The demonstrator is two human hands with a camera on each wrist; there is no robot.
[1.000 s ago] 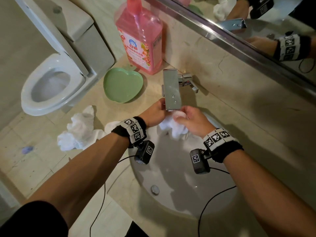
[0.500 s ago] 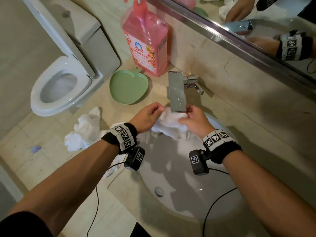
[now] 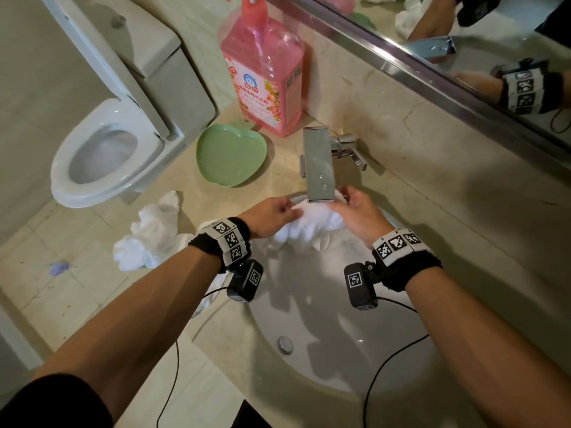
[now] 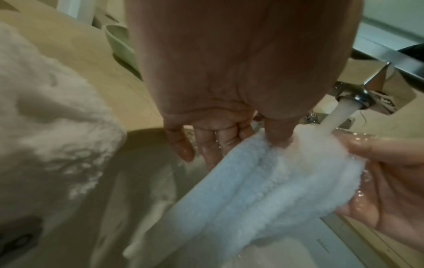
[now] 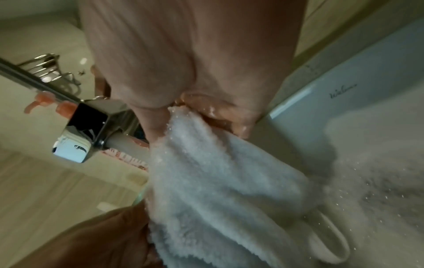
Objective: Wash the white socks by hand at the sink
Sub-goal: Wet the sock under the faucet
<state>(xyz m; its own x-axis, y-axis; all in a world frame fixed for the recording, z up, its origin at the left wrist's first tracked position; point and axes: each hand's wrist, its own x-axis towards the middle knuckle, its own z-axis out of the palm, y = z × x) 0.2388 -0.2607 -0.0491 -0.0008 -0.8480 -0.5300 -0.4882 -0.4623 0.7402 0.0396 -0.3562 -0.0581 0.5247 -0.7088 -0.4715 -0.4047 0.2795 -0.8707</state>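
Note:
A fluffy white sock (image 3: 309, 225) (image 4: 275, 185) (image 5: 218, 181) is stretched between both hands under the chrome faucet (image 3: 318, 163) over the sink basin (image 3: 333, 344). Water (image 4: 337, 117) runs from the spout onto the sock's upper edge. My left hand (image 3: 272, 216) (image 4: 229, 127) pinches the sock's left edge between thumb and fingers. My right hand (image 3: 355, 208) (image 5: 199, 112) pinches its right edge. The rest of the sock hangs down into the basin. Another white sock (image 3: 151, 233) lies crumpled on the counter to the left.
A pink detergent bottle (image 3: 265, 75) stands behind a green heart-shaped dish (image 3: 230, 156) on the counter, left of the faucet. A toilet (image 3: 105, 149) is further left. A mirror (image 3: 463, 41) runs along the wall. The drain (image 3: 285, 344) sits at the basin's front.
The hands have moved apart, from bunching the sock together to spreading it out under the spout. The view has shifted slightly.

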